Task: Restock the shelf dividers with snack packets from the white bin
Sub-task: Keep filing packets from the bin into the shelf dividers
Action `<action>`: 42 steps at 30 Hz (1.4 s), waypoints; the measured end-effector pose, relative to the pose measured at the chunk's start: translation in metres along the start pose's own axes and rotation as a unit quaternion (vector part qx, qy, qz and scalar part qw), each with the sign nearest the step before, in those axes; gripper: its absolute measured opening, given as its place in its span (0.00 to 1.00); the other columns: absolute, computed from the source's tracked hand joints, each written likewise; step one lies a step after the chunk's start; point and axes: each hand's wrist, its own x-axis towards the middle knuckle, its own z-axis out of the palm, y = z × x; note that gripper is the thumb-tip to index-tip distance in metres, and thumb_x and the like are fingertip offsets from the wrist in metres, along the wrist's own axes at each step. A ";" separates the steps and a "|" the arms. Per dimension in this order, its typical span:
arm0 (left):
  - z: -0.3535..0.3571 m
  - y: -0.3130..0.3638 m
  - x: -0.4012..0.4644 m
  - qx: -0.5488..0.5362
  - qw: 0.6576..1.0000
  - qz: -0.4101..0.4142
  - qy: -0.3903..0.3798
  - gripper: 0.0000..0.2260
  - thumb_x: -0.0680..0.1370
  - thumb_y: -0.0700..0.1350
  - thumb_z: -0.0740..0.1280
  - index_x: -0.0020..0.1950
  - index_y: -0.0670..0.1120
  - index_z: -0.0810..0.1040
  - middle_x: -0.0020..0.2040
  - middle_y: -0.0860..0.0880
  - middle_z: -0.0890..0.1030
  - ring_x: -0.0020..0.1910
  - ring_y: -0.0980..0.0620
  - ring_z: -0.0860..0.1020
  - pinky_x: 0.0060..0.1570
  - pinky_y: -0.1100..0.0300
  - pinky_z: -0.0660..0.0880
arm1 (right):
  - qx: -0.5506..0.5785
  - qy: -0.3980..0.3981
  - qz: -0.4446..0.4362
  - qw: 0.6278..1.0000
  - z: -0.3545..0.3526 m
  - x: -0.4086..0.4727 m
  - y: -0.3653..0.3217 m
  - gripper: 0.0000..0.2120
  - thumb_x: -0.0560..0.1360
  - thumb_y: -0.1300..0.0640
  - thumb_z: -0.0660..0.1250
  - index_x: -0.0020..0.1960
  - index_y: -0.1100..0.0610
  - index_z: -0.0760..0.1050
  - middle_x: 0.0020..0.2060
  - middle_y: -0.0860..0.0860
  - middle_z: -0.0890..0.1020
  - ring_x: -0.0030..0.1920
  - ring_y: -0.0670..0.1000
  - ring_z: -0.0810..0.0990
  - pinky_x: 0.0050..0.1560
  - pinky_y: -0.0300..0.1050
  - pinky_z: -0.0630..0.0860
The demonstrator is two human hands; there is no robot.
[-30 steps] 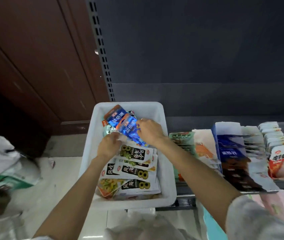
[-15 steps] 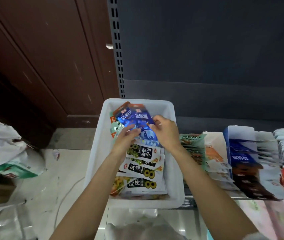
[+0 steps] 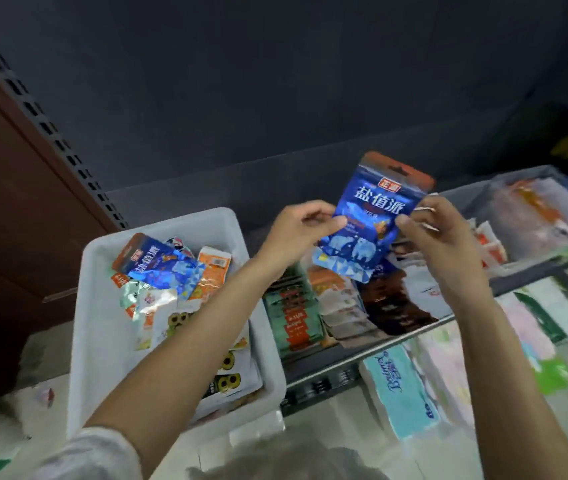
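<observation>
Blue packet (image 3: 372,223) held upright above the shelf (image 3: 362,358), right of the white bin (image 3: 171,230). Left hand (image 3: 296,233) and right hand (image 3: 445,237) fingers pinch its side edges. Left forearm covers part of the bin's packets. Shelf rows beneath blurred, labels unreadable.

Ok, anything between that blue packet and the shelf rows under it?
Nothing visible. Both hands, left and right, hold the blue packet in open air above the shelf rows. Only packets already stocked lie below; I cannot tell which row has room.
</observation>
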 end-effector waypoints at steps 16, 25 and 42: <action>0.051 -0.058 0.054 0.421 0.876 0.192 0.137 0.06 0.74 0.49 0.70 0.46 0.50 0.84 0.42 0.54 0.84 0.40 0.53 0.80 0.52 0.60 0.64 | -0.199 -0.117 -0.039 0.972 -0.055 0.082 0.062 0.07 0.73 0.69 0.68 0.45 0.59 0.76 0.44 0.51 0.81 0.48 0.49 0.80 0.52 0.37 0.78; 0.037 -0.054 0.040 0.523 0.821 0.188 0.128 0.07 0.74 0.50 0.69 0.47 0.50 0.83 0.43 0.52 0.84 0.46 0.51 0.79 0.52 0.57 0.61 | -0.324 -0.177 -0.063 0.927 -0.044 0.094 0.065 0.05 0.75 0.63 0.66 0.50 0.56 0.76 0.43 0.51 0.83 0.44 0.49 0.81 0.44 0.44 0.78; 0.046 -0.061 0.037 0.575 0.784 0.194 0.130 0.07 0.73 0.51 0.70 0.50 0.53 0.82 0.44 0.53 0.84 0.46 0.50 0.77 0.48 0.56 0.59 | -0.549 -0.208 -0.244 0.772 -0.033 0.084 0.077 0.08 0.77 0.58 0.62 0.50 0.52 0.80 0.41 0.52 0.84 0.41 0.59 0.80 0.42 0.46 0.71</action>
